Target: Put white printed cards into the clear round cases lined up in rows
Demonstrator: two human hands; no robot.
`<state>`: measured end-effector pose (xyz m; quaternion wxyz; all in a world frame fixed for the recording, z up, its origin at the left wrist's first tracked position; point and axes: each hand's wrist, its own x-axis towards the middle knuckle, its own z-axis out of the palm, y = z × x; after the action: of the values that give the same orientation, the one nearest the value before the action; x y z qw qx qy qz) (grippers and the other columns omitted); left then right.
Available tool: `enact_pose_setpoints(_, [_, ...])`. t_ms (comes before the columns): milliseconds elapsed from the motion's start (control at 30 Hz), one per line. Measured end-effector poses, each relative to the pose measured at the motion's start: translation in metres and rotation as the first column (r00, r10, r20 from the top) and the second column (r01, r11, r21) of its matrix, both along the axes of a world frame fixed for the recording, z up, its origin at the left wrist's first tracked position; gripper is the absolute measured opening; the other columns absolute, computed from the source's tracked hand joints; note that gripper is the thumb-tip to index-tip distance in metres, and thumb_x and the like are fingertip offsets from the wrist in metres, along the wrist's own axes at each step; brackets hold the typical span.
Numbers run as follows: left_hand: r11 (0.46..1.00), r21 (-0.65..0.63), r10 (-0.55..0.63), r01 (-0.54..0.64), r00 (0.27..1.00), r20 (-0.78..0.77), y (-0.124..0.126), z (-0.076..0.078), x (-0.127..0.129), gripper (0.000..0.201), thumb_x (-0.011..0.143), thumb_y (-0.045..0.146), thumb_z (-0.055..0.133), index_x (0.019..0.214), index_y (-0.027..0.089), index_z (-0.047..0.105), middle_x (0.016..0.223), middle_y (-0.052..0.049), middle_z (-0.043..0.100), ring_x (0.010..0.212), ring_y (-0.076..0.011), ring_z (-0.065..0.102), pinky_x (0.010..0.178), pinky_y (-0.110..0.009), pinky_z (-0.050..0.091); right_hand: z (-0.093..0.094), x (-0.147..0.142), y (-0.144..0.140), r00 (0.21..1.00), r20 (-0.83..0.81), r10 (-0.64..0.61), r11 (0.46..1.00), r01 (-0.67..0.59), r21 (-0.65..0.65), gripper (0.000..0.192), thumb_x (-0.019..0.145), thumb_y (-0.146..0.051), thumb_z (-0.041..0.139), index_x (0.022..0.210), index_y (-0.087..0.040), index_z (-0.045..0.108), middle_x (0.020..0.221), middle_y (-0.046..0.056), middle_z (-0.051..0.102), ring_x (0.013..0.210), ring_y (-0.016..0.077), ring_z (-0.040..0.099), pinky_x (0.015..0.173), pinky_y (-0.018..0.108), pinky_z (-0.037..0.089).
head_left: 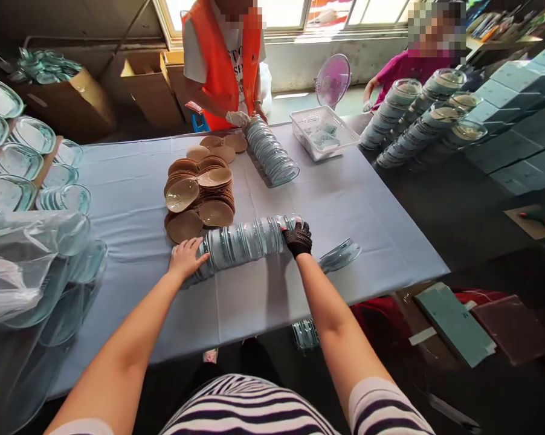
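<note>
A long row of clear, glass-like dishes [243, 243], nested on their sides, lies across the table in front of me. At its left end, my left hand [187, 260] is bare and curved over the dishes, thumb to the near side. Holding the right end is my right hand [298, 238], in a black mesh glove with its fingertips uncovered. Just behind the row stand piles of brown, double-oval sheets [200, 193]. A few more clear dishes [340, 255] lie nested to the right of my gloved hand.
Across the white-covered table [372, 211], a co-worker in an orange vest [218, 66] handles another dish row [272, 151]. A white basket [324, 133] stands at the back. Clear dishes [16, 157] and plastic film [19, 266] crowd the left. Tall dish stacks [417, 127] rise beyond the right edge.
</note>
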<state>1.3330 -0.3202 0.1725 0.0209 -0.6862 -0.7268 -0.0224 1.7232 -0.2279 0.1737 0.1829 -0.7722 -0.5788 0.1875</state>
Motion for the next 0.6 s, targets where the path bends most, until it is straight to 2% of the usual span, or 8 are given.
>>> enact_pose_setpoints(67, [0.998, -0.023, -0.066, 0.066, 0.998, 0.008, -0.008, -0.001, 0.009, 0.071, 0.089, 0.055, 0.052, 0.149, 0.019, 0.043, 0.150, -0.011, 0.047, 0.137, -0.0356, 0.037, 0.114, -0.047, 0.029, -0.009, 0.001, -0.011, 0.999, 0.003, 0.038, 0.999, -0.038, 0.038, 0.076, 0.092, -0.060, 0.047, 0.154, -0.021, 0.029, 0.152, 0.019, 0.034, 0.131, 0.0330, 0.044, 0.104, 0.042, 0.039])
enact_pose_setpoints(133, [0.991, -0.055, -0.120, 0.121, 0.993, 0.019, -0.024, -0.003, 0.018, 0.073, 0.087, 0.056, 0.056, 0.149, 0.020, 0.042, 0.151, -0.009, 0.047, 0.138, -0.0363, 0.036, 0.114, -0.047, 0.029, -0.018, 0.016, -0.025, 0.996, -0.015, 0.089, 0.995, -0.088, 0.049, 0.073, 0.091, -0.054, 0.051, 0.152, -0.018, 0.033, 0.146, 0.018, 0.041, 0.131, 0.0307, 0.045, 0.106, 0.038, 0.038])
enact_pose_setpoints(267, [0.967, -0.117, -0.226, 0.227, 0.974, 0.019, -0.060, -0.013, 0.037, 0.078, 0.083, 0.056, 0.062, 0.149, 0.021, 0.042, 0.152, -0.009, 0.045, 0.139, -0.0362, 0.035, 0.115, -0.048, 0.027, -0.033, 0.069, -0.056, 0.985, -0.019, 0.172, 0.984, -0.171, 0.054, 0.067, 0.090, -0.045, 0.052, 0.147, -0.013, 0.040, 0.141, 0.017, 0.048, 0.133, 0.0295, 0.044, 0.109, 0.038, 0.037])
enact_pose_setpoints(367, [0.975, -0.091, -0.208, 0.205, 0.978, -0.022, -0.079, -0.022, 0.046, 0.076, 0.083, 0.054, 0.062, 0.149, 0.020, 0.043, 0.153, -0.011, 0.044, 0.141, -0.0376, 0.033, 0.117, -0.053, 0.021, -0.031, 0.118, -0.067, 0.982, 0.104, 0.160, 0.972, -0.175, 0.159, 0.053, 0.092, -0.034, 0.048, 0.141, -0.017, 0.049, 0.150, 0.015, 0.041, 0.137, 0.0314, 0.039, 0.111, 0.044, 0.035])
enact_pose_setpoints(433, [0.980, -0.063, -0.193, 0.190, 0.980, -0.046, -0.085, -0.028, 0.048, 0.075, 0.083, 0.053, 0.062, 0.149, 0.020, 0.043, 0.153, -0.011, 0.044, 0.142, -0.0374, 0.031, 0.118, -0.056, 0.016, -0.021, 0.149, -0.059, 0.972, 0.200, 0.120, 0.967, -0.160, 0.196, 0.055, 0.089, -0.027, 0.050, 0.144, -0.020, 0.047, 0.157, 0.013, 0.032, 0.142, 0.0337, 0.031, 0.114, 0.048, 0.031])
enact_pose_setpoints(467, [0.981, -0.052, -0.191, 0.189, 0.980, -0.052, -0.086, -0.030, 0.048, 0.075, 0.084, 0.052, 0.061, 0.149, 0.020, 0.043, 0.153, -0.011, 0.044, 0.143, -0.0369, 0.030, 0.118, -0.057, 0.014, -0.015, 0.163, -0.051, 0.973, 0.209, 0.093, 0.978, -0.130, 0.166, 0.062, 0.087, -0.026, 0.052, 0.147, -0.020, 0.042, 0.158, 0.014, 0.029, 0.143, 0.0350, 0.029, 0.114, 0.049, 0.031])
enact_pose_setpoints(533, [0.981, -0.038, -0.194, 0.192, 0.979, -0.059, -0.088, -0.033, 0.048, 0.075, 0.083, 0.051, 0.061, 0.149, 0.018, 0.042, 0.153, -0.012, 0.043, 0.144, -0.0356, 0.029, 0.119, -0.057, 0.011, -0.003, 0.181, -0.026, 0.991, 0.137, 0.012, 0.999, -0.016, 0.030, 0.076, 0.085, -0.035, 0.058, 0.154, -0.020, 0.028, 0.159, 0.018, 0.025, 0.141, 0.0373, 0.033, 0.110, 0.050, 0.036])
enact_pose_setpoints(600, [0.983, -0.032, -0.183, 0.181, 0.981, -0.064, -0.089, -0.032, 0.049, 0.074, 0.083, 0.049, 0.060, 0.148, 0.017, 0.043, 0.153, -0.013, 0.042, 0.145, -0.0346, 0.027, 0.119, -0.057, 0.007, 0.004, 0.185, 0.000, 0.995, 0.048, -0.086, 0.989, 0.091, -0.120, 0.086, 0.084, -0.050, 0.059, 0.156, -0.023, 0.021, 0.159, 0.021, 0.021, 0.137, 0.0391, 0.041, 0.106, 0.051, 0.040])
